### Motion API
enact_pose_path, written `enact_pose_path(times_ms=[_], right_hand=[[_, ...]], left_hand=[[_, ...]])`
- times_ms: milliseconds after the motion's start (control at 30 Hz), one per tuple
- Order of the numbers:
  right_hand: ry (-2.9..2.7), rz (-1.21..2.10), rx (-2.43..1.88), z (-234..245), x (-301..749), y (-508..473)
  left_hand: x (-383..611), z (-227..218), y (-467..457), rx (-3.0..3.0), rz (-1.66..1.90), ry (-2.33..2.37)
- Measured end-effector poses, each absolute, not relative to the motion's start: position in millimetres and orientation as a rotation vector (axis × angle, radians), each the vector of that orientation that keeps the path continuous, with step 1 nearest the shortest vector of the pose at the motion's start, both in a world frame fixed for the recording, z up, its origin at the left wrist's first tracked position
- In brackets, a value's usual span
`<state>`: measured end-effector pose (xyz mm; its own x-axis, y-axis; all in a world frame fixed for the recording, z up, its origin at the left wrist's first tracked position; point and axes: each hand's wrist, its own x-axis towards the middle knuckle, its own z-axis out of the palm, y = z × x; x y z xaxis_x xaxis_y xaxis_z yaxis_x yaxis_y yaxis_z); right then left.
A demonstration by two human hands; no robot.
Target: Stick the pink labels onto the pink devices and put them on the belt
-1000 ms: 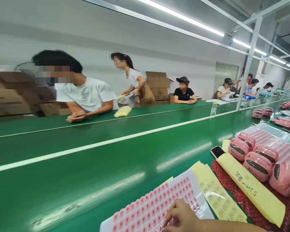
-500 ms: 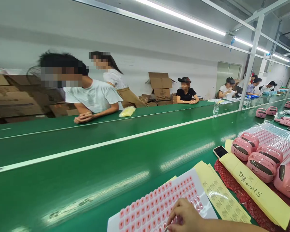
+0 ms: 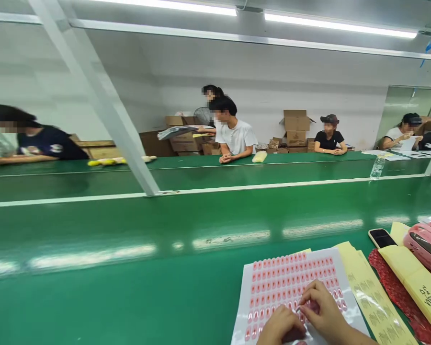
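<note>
One sticker sheet [image 3: 285,282], likely light, bendy; hold by bare margin [image 3: 243,309]. Left hand [image 3: 282,326], right hand [image 3: 323,309] close together over it; grip unclear.

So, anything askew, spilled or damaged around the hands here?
Nothing looks spilled or damaged. The pink sticker sheet lies beneath the left hand and right hand; beside it, the yellow label sheets look slightly askew, their far edges out of line.

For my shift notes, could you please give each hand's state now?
Left hand: curled over the sheet; any hold cannot be told.
Right hand: closed on a small pale piece.
</note>
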<state>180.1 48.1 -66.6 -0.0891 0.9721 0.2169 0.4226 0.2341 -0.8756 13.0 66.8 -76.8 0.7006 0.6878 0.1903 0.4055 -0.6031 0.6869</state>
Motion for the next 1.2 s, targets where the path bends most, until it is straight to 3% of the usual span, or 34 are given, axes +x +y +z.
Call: enact_pose_path(times_ms=[300, 1200], right_hand=[[-1.648, 0.81, -1.324, -64, 180, 44], [-1.692, 0.869, -1.275, -70, 188, 45]], left_hand=[[12, -55, 54, 2.207, 0.6, 0.839], [16, -46, 50, 2.14, 0.553, 0.906]])
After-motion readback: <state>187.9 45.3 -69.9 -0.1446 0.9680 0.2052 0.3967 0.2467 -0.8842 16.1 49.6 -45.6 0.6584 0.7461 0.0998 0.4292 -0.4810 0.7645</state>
